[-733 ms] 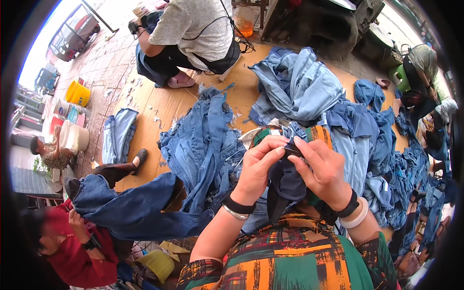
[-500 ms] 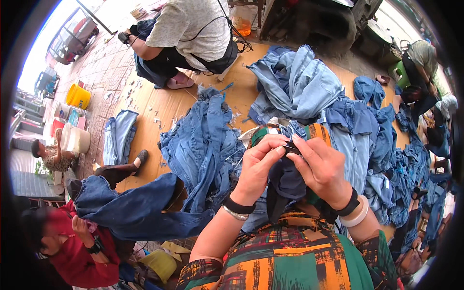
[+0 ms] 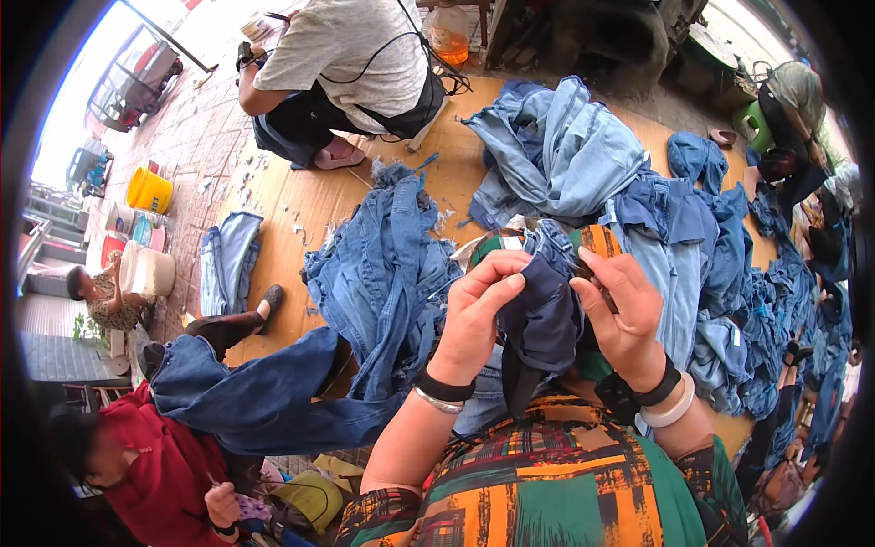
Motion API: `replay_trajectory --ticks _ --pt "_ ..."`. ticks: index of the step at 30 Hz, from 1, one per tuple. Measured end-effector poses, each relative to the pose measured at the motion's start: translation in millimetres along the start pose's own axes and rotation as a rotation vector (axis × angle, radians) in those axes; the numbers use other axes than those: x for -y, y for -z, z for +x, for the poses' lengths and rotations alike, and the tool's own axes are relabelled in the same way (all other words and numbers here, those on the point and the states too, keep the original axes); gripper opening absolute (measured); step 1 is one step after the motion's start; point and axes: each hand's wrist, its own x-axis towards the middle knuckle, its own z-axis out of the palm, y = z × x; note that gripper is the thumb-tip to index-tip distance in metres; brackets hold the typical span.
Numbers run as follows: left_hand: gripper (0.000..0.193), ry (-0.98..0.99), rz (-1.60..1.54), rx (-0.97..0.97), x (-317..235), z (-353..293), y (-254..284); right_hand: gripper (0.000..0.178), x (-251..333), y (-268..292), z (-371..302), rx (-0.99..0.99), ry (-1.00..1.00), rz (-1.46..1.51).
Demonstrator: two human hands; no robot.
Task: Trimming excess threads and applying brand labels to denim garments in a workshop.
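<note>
A dark navy cloth (image 3: 540, 314), with a strip of blue denim with frayed edges (image 3: 550, 244) at its top, hangs in front of my chest over my lap. My left hand (image 3: 476, 310) pinches the cloth's left side between thumb and fingers. Beside the frayed right edge, my right hand (image 3: 627, 314) has its thumb and fingertips drawn close together. What lies between those fingertips is too small to make out. Each wrist wears a black band, with a silver bangle on the left and a white one on the right.
A heap of blue jeans (image 3: 374, 264) lies ahead on the left, and pale denim (image 3: 574, 155) straight ahead. More denim (image 3: 766, 328) is piled to the right. A person in a pale shirt (image 3: 337, 55) squats ahead; another in red (image 3: 164, 456) sits at my left. Buckets (image 3: 149, 190) stand far left.
My hands have moved apart from where they met at the cloth's top, and more of the navy cloth shows between them. The person in red has lowered a hand.
</note>
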Motion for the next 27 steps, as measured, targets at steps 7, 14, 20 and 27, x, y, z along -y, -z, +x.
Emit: replay_trajectory --ticks 7,14,20,27 --pt "0.022 0.134 0.137 0.029 -12 0 8 0.037 -5 5 -21 0.039 -0.128 0.011" --pt "0.024 0.257 0.133 -0.006 -10 -3 8 0.037 -6 2 -28 0.069 -0.141 0.051" --pt "0.028 0.268 0.095 0.0 -8 -2 12 0.038 -10 1 -31 0.059 -0.112 0.052" --pt "0.034 0.277 0.131 -0.011 -8 -5 19 0.037 -12 -1 -32 0.086 -0.152 0.06"
